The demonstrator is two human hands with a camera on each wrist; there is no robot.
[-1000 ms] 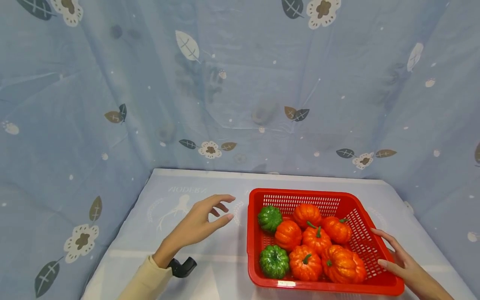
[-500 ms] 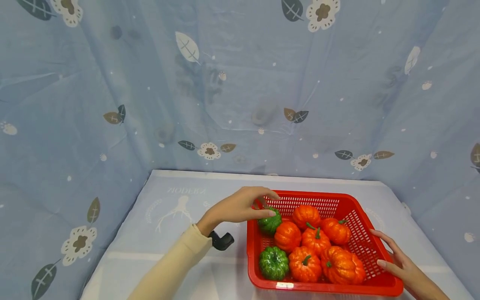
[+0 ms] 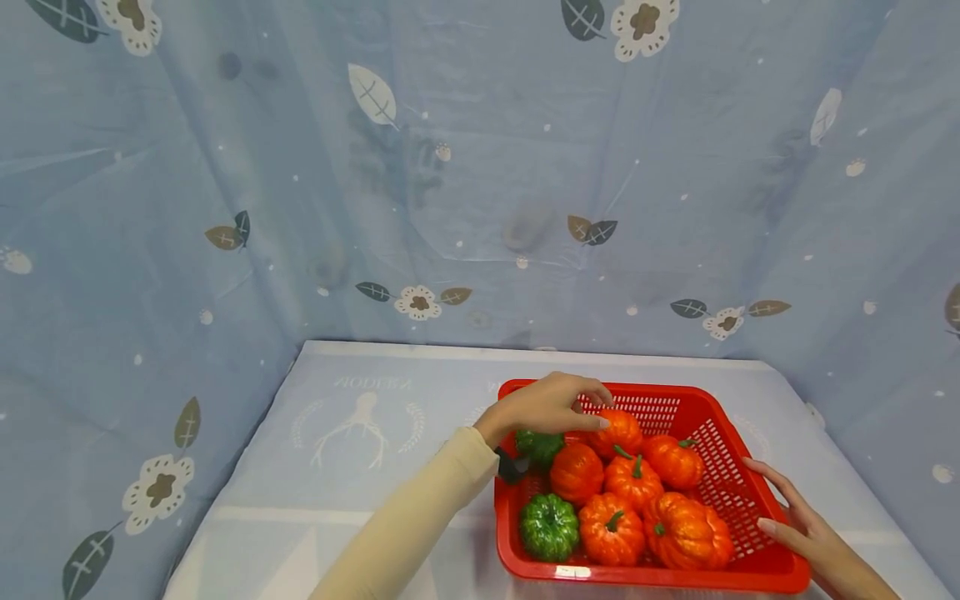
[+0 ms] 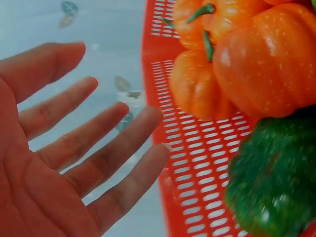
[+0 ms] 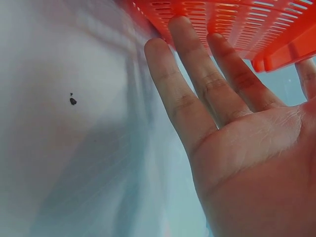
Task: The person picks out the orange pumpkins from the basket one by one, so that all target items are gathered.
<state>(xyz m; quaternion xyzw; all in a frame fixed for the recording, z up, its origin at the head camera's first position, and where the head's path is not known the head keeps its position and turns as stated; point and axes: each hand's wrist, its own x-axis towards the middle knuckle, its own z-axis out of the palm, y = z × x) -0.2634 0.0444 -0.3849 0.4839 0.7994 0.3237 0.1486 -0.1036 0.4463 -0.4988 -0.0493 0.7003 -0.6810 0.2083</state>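
Observation:
A red plastic basket [image 3: 753, 575] holds several orange pumpkins and two green ones. My left hand [image 3: 551, 406] hovers over its back left part, fingertips close to an orange pumpkin [image 3: 617, 433] at the back. Beneath that wrist, a green pumpkin [image 3: 538, 450] is partly covered. The left wrist view shows the palm [image 4: 34, 182] bare and the fingers spread beside a green pumpkin [image 4: 276, 177]. At the basket's right side is my right hand [image 3: 806, 533], thumb and forefinger at the rim. In the right wrist view its straight fingers [image 5: 185, 74] reach against the slotted wall.
The basket stands on a pale, printed tabletop [image 3: 352, 483], right of the middle. Another green pumpkin [image 3: 549, 527] sits at its front left corner. A blue patterned curtain [image 3: 480, 183] hangs behind and at the sides. A black wrist device [image 3: 512, 467] hangs below the left wrist.
My left hand has travelled right, from the bare tabletop left of the basket to above the pumpkins at the back. The right hand and the basket have stayed in place.

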